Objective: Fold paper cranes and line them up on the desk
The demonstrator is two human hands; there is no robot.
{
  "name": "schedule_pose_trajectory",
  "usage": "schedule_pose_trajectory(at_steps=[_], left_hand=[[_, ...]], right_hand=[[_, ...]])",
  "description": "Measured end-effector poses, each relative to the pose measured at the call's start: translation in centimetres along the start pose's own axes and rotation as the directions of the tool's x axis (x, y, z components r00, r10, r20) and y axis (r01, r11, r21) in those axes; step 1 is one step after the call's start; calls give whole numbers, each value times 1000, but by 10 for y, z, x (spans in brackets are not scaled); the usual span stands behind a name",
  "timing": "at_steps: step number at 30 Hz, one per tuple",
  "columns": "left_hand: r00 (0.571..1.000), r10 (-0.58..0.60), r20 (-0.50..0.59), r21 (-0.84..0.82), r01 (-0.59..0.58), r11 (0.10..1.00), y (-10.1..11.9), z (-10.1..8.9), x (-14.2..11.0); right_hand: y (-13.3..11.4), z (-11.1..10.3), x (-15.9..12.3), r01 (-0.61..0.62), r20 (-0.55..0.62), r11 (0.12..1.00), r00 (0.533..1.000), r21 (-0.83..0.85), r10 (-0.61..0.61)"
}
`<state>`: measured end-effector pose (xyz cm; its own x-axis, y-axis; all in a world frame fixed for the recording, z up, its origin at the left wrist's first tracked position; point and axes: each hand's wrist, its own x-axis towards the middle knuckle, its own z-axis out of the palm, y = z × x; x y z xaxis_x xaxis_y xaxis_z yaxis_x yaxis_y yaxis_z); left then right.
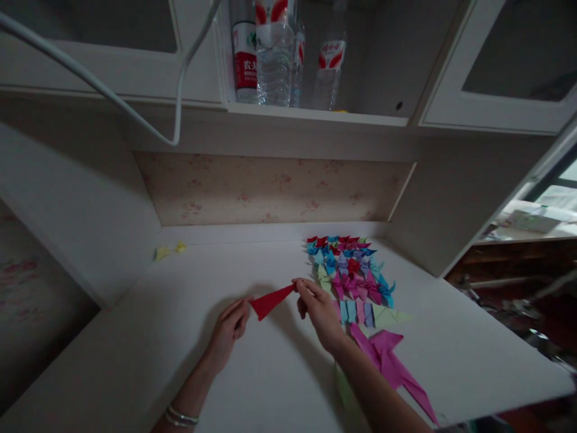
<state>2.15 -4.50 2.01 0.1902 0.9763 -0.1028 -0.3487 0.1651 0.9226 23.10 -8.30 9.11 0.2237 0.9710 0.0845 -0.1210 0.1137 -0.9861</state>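
Note:
A red piece of folded paper (pixel 271 302), long and tapering, is held above the white tabletop between my two hands. My left hand (pixel 231 325) pinches its wider left end at a corner. The narrow right tip is between the thumb and fingers of my right hand (pixel 315 307). Just right of my right hand lie rows of small folded paper figures (pixel 356 282) in pink, blue, purple, green and red. A larger magenta folded paper figure (pixel 385 358) lies nearer me, partly behind my right forearm.
Two small yellow paper pieces (pixel 162 252) lie at the back left of the white tabletop (pixel 189 288). Overhead, a shelf (pixel 315 114) holds clear bottles (pixel 274 63) and a red-and-white container (pixel 246 63). A white cable (pixel 112 96) hangs at upper left. Side panels enclose the desk.

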Motion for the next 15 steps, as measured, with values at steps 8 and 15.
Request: schedule_pose_trajectory(at_steps=[8, 15], left_hand=[[992, -46, 118, 162, 27, 986, -6, 2, -2], [992, -89, 94, 219, 67, 973, -5, 5, -3]], right_hand=[[-41, -148, -18, 102, -317, 993, 945, 63, -77], [-19, -269, -33, -2, -572, 989, 816, 146, 86]])
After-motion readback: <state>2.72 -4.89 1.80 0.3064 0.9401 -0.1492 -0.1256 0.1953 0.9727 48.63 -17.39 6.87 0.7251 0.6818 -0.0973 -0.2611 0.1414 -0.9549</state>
